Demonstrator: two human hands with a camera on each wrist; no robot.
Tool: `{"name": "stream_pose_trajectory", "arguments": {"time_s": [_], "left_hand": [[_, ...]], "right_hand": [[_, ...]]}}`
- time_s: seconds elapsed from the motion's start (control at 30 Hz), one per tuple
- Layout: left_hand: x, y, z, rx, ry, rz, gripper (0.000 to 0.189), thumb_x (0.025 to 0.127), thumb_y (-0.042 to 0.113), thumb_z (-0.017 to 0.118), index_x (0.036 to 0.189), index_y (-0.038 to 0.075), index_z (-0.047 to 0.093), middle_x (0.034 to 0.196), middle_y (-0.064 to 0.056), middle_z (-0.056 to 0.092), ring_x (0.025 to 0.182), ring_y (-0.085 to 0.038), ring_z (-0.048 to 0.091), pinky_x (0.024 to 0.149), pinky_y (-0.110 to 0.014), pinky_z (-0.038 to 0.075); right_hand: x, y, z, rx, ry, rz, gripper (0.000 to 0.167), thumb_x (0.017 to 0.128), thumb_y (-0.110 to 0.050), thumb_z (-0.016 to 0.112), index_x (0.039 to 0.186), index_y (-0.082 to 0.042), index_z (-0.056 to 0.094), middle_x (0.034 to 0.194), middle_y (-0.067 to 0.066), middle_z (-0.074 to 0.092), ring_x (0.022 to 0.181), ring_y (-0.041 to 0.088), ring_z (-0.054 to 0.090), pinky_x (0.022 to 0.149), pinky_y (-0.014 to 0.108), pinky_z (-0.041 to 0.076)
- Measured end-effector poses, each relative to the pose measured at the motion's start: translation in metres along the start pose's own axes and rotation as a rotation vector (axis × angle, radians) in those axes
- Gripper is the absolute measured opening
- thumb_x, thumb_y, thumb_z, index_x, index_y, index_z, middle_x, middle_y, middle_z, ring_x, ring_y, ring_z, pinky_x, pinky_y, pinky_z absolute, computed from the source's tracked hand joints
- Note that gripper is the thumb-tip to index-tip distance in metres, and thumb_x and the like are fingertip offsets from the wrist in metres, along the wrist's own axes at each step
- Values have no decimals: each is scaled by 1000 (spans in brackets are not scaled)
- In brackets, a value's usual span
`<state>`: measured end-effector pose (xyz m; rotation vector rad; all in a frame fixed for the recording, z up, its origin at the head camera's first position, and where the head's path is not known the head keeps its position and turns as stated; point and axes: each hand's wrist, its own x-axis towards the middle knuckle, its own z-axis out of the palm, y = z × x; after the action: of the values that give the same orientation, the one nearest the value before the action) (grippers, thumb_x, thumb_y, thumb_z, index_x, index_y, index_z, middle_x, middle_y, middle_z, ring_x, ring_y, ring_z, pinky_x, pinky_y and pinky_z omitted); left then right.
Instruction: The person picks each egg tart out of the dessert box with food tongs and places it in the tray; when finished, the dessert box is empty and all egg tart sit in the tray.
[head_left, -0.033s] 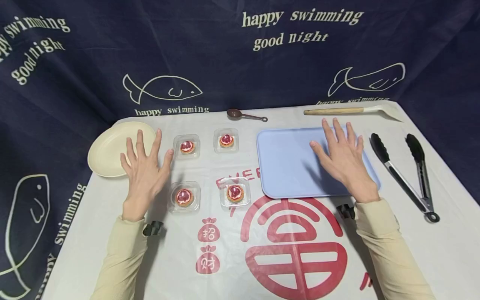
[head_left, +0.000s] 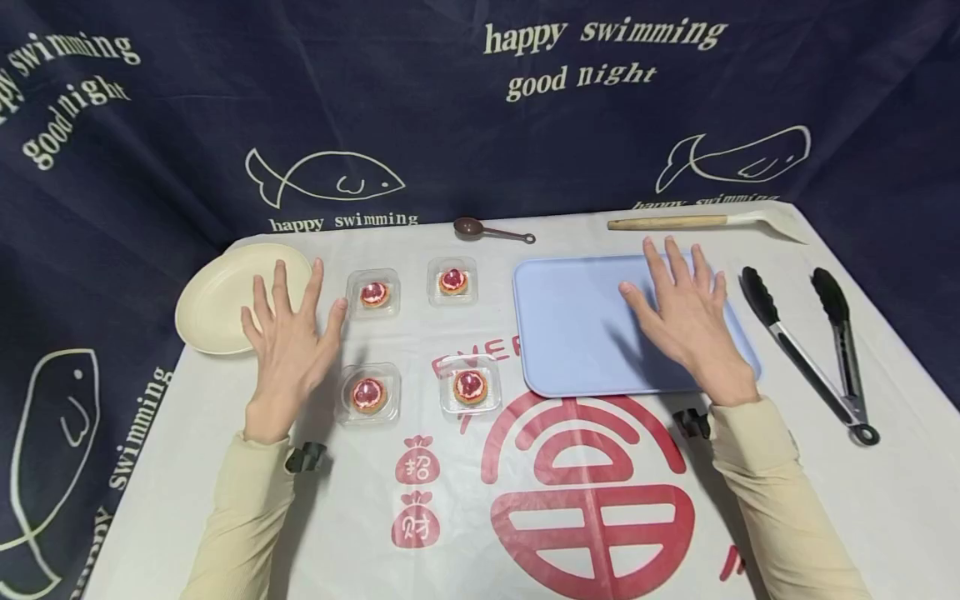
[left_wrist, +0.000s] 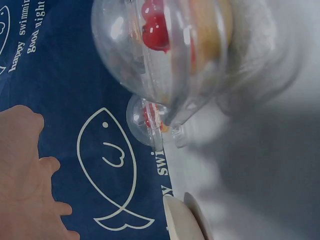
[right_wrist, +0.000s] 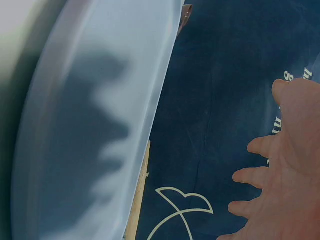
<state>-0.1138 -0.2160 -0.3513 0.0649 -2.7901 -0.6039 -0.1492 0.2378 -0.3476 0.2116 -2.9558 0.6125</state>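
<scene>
My left hand [head_left: 288,354] hovers with spread fingers, its fingertips overlapping the cream plates [head_left: 213,300] in the head view. Just right of it, several small berry tarts sit in clear domed boxes; the nearest is the front-left tart [head_left: 368,394]. One domed box [left_wrist: 155,55] looms large in the left wrist view, with the left palm [left_wrist: 22,180] at the edge. Over the light blue tray [head_left: 577,325], my right hand [head_left: 690,325] is held up with fingers apart, casting a shadow on it. Neither hand holds anything.
A brown measuring spoon [head_left: 495,232] lies at the table's back edge. Behind the tray is a wooden-handled spatula [head_left: 675,222]. Black-tipped tongs [head_left: 817,358] lie spread at the right. A dark blue printed cloth [head_left: 480,125] hangs behind the white-covered table [head_left: 345,517].
</scene>
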Motion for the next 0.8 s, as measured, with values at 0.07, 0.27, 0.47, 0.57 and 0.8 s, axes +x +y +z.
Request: {"name": "stream_pose_trajectory", "arguments": {"time_s": [0.07, 0.27, 0.47, 0.57, 0.8], "left_hand": [[0, -1, 1, -3, -2, 0, 62, 100, 52, 37, 154, 21, 30, 161, -23, 8, 147, -45, -5, 110, -72, -1], [0, -1, 2, -97, -14, 33, 60, 102, 42, 40, 155, 14, 28, 158, -27, 14, 146, -45, 1, 112, -68, 4], [-2, 13, 3, -304, -82, 139, 64, 101, 25, 48, 153, -1, 22, 152, -29, 24, 142, -44, 19, 115, -61, 16], [-3, 21, 6, -384, -130, 169, 64, 100, 19, 51, 151, -6, 21, 149, -29, 29, 141, -42, 24, 117, -55, 20], [-7, 37, 20, -583, -249, 187, 63, 98, 6, 54, 149, -10, 20, 145, -31, 37, 135, -42, 37, 113, -50, 33]], "right_hand": [[0, 0, 1, 4, -1, -3, 73, 100, -54, 35, 157, -15, 15, 161, 23, 11, 146, 47, -4, 108, 75, -6], [-2, -3, 0, 50, 24, -26, 71, 101, -51, 35, 157, -12, 17, 160, 25, 14, 146, 47, -2, 109, 74, -4], [0, -14, -3, 176, 33, -76, 71, 100, -45, 44, 156, -10, 18, 158, 25, 18, 147, 44, 4, 113, 68, 1], [2, -20, -2, 225, 1, -102, 72, 100, -40, 49, 156, -7, 19, 157, 26, 21, 145, 47, 9, 112, 70, 7], [6, -34, 4, 302, -103, -134, 76, 97, -34, 58, 155, -4, 19, 157, 24, 23, 144, 46, 14, 114, 65, 14]]}}
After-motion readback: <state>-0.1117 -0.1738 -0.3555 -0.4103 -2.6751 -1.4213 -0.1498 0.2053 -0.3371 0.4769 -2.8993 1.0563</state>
